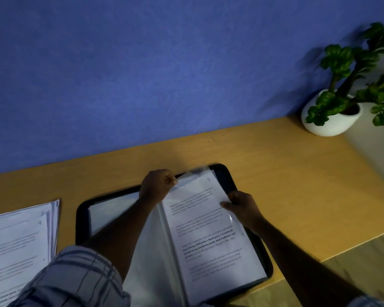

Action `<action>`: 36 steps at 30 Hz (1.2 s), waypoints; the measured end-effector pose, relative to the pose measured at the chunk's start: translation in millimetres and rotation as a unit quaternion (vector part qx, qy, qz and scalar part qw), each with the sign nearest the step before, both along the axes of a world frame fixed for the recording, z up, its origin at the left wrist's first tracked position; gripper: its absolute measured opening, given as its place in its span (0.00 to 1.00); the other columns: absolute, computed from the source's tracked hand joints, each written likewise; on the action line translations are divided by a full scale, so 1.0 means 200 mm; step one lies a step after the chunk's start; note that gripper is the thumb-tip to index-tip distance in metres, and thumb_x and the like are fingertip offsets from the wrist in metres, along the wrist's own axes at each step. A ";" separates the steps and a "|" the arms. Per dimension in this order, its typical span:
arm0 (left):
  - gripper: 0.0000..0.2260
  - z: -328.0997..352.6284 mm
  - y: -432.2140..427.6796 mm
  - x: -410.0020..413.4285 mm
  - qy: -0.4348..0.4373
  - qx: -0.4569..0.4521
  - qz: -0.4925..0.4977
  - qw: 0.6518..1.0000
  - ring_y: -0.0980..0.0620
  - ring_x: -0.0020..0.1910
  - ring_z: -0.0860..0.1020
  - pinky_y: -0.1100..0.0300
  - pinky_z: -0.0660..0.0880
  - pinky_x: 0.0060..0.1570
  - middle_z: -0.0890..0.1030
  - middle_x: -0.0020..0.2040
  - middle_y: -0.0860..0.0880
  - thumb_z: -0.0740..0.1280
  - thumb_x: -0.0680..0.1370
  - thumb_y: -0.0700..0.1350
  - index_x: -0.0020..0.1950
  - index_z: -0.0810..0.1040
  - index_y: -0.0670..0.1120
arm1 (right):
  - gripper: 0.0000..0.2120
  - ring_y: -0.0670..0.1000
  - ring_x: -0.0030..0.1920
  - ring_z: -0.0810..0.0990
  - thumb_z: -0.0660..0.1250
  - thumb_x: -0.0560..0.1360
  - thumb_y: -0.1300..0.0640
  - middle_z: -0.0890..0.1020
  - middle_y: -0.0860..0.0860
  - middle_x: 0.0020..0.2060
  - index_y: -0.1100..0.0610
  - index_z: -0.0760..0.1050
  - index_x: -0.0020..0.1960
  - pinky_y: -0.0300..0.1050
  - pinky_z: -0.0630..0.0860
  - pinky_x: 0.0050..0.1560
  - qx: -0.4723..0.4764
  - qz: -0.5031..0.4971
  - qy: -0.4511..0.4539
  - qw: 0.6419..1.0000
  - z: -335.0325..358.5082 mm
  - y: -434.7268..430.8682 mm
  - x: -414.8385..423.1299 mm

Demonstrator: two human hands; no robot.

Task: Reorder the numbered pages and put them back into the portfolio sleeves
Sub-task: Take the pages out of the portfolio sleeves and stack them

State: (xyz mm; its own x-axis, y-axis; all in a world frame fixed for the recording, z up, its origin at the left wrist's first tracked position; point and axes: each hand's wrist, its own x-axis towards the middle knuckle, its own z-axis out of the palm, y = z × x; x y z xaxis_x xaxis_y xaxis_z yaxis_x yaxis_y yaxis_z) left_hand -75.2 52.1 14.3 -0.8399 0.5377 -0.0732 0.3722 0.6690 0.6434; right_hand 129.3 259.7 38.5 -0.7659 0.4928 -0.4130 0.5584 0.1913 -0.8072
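Left hand pinches the sleeve (portfolio open); right hand grips the page.

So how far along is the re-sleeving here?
Partway. Done: how many sleeves are already filled cannot be told. In hand: a printed page lies in the right-side sleeve of the portfolio; the left hand pinches the sleeve's top edge and the right hand grips the page's outer edge. Left: a stack of loose pages beside it.

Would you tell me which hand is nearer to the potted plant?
Right. The right hand holds the page by its right edge, below-left of the potted plant; the left hand pinches the page's top, farther left.
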 end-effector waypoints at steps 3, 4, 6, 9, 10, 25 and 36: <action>0.06 -0.01 -0.01 0.02 0.034 -0.008 -0.022 0.999 0.50 0.47 0.82 0.57 0.77 0.46 0.86 0.47 0.52 0.70 0.75 0.44 0.50 0.84 0.49 | 0.09 0.60 0.44 0.84 0.74 0.73 0.61 0.83 0.62 0.43 0.66 0.77 0.46 0.58 0.81 0.47 0.003 -0.002 -0.011 1.000 -0.01 0.00 0.00; 0.06 -0.02 -0.01 0.03 0.048 -0.007 -0.031 0.998 0.49 0.48 0.82 0.55 0.77 0.47 0.86 0.48 0.51 0.70 0.76 0.44 0.51 0.84 0.49 | 0.08 0.59 0.44 0.84 0.74 0.73 0.60 0.83 0.61 0.43 0.65 0.78 0.45 0.58 0.81 0.47 0.003 0.000 -0.012 1.000 -0.02 0.00 0.00; 0.06 -0.04 -0.02 0.04 0.085 -0.004 -0.058 0.995 0.48 0.47 0.82 0.55 0.77 0.46 0.85 0.47 0.51 0.69 0.76 0.42 0.50 0.84 0.48 | 0.06 0.55 0.41 0.83 0.73 0.74 0.61 0.83 0.57 0.40 0.62 0.78 0.43 0.54 0.81 0.46 0.004 0.007 -0.016 1.000 -0.02 -0.01 0.00; 0.06 -0.05 -0.03 0.06 0.142 0.013 -0.086 0.986 0.47 0.45 0.81 0.55 0.77 0.45 0.85 0.46 0.51 0.69 0.74 0.39 0.46 0.85 0.47 | 0.05 0.52 0.39 0.83 0.72 0.75 0.61 0.82 0.56 0.39 0.60 0.77 0.43 0.47 0.80 0.40 0.012 0.013 -0.020 1.000 -0.01 -0.01 0.00; 0.06 -0.06 -0.03 0.06 0.163 0.021 -0.093 0.982 0.47 0.45 0.81 0.55 0.78 0.44 0.84 0.46 0.51 0.69 0.73 0.39 0.45 0.84 0.47 | 0.05 0.51 0.39 0.82 0.72 0.75 0.61 0.82 0.56 0.38 0.60 0.77 0.43 0.44 0.79 0.38 0.013 0.014 -0.021 1.000 -0.01 -0.01 0.00; 0.08 -0.07 -0.01 0.01 -0.074 0.075 -0.094 0.990 0.55 0.45 0.82 0.56 0.80 0.48 0.84 0.44 0.52 0.66 0.76 0.37 0.53 0.80 0.46 | 0.12 0.43 0.32 0.79 0.72 0.75 0.63 0.78 0.49 0.33 0.54 0.73 0.37 0.38 0.74 0.34 0.015 0.002 -0.040 0.999 -0.04 0.00 0.05; 0.07 0.00 0.19 -0.18 -0.243 -0.075 -0.189 0.949 0.54 0.36 0.80 0.65 0.75 0.32 0.82 0.40 0.50 0.69 0.75 0.34 0.47 0.79 0.45 | 0.10 0.46 0.33 0.77 0.73 0.75 0.61 0.79 0.50 0.33 0.54 0.74 0.38 0.38 0.72 0.33 0.018 -0.006 -0.050 0.999 -0.06 0.02 0.03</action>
State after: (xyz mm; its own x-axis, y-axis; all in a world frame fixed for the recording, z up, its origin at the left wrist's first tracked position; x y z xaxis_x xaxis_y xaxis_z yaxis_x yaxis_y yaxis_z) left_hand -112.1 90.9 14.5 -0.4375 0.7466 -0.5011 0.2872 0.6441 0.7090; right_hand 134.9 263.3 26.6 -0.7160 0.5181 -0.4679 0.6376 0.2126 -0.7404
